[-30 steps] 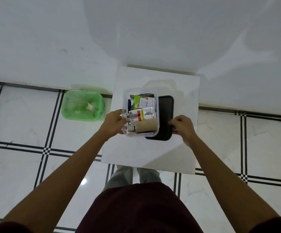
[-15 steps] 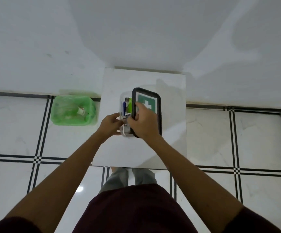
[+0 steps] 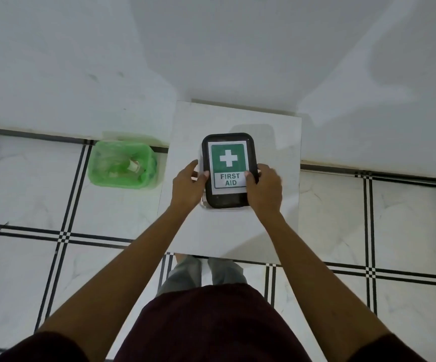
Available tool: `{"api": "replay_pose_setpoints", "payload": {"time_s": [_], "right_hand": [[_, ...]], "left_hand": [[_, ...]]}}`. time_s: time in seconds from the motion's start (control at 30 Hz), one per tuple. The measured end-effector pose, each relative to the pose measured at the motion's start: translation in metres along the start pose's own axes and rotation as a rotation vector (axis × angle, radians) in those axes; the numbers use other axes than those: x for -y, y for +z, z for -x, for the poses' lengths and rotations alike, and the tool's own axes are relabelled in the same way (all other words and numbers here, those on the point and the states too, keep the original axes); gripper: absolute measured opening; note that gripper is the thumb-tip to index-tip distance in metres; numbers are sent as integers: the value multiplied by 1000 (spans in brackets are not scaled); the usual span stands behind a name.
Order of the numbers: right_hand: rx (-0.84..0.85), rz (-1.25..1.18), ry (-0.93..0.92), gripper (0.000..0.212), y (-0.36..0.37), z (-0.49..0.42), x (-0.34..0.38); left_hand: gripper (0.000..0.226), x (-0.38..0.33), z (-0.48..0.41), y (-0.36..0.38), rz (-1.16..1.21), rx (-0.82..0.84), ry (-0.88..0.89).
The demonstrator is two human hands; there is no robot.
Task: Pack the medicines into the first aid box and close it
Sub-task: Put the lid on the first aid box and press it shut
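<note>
The first aid box stands in the middle of a small white table (image 3: 232,231). Its black lid (image 3: 227,199), with a green cross label reading FIRST AID, lies flat on top and covers the clear box; only a thin clear rim shows at the left and near edges. The medicines inside are hidden. My left hand (image 3: 188,186) grips the lid's left edge with the thumb on top. Gripping the right edge is my right hand (image 3: 264,189), whose thumb rests on the label.
A green plastic basket (image 3: 146,158) holding a small bottle sits on the tiled floor left of the table. A white wall rises behind the table. My legs stand at the table's near edge.
My right hand lifted the black lid from beside the box, turned it label-up and set it over the box. Both hands now hold its sides.
</note>
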State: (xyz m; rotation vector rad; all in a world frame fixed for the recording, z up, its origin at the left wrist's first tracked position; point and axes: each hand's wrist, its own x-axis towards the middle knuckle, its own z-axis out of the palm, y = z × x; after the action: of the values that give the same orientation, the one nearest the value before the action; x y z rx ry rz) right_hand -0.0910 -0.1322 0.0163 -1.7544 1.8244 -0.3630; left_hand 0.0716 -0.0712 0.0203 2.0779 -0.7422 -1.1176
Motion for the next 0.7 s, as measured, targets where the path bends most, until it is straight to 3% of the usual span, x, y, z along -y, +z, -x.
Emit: {"api": "replay_pose_setpoints", "payload": {"time_s": [0.1, 0.4, 0.7], "right_hand": [[81, -48, 0, 25, 3, 2, -7], [-49, -56, -27, 24, 15, 12, -2], [-133, -52, 54, 22, 43, 7, 3]], "left_hand": [[43, 1, 10, 9, -55, -58, 113], [31, 15, 15, 14, -88, -167, 154], [42, 20, 17, 46, -164, -253, -36]]}}
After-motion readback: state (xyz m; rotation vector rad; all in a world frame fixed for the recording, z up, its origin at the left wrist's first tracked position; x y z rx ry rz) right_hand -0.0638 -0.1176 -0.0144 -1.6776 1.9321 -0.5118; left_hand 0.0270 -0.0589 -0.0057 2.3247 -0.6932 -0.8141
